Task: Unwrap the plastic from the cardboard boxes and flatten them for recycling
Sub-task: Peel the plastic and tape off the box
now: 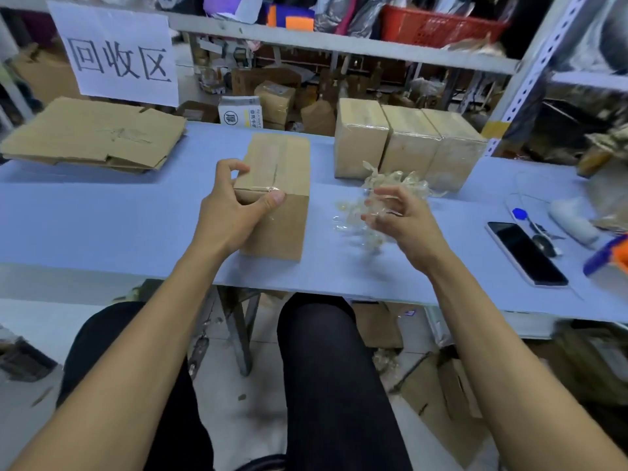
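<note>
At far left we see flattened cardboard (93, 136) lying on the counter (102, 215), under a paper sign (115, 54). Our left hand (231, 209) grips the near left corner of an upright box (277, 195) at mid-counter, thumb pressed on the front face, fingers curled over the top edge. Just right of it, our right hand (397, 219) holds crumpled plastic (380, 195) in a loose grip, fingers curled round it. Behind stand three wrapped boxes (407, 141), touching in a row. A phone (526, 253) lies far right.
</note>
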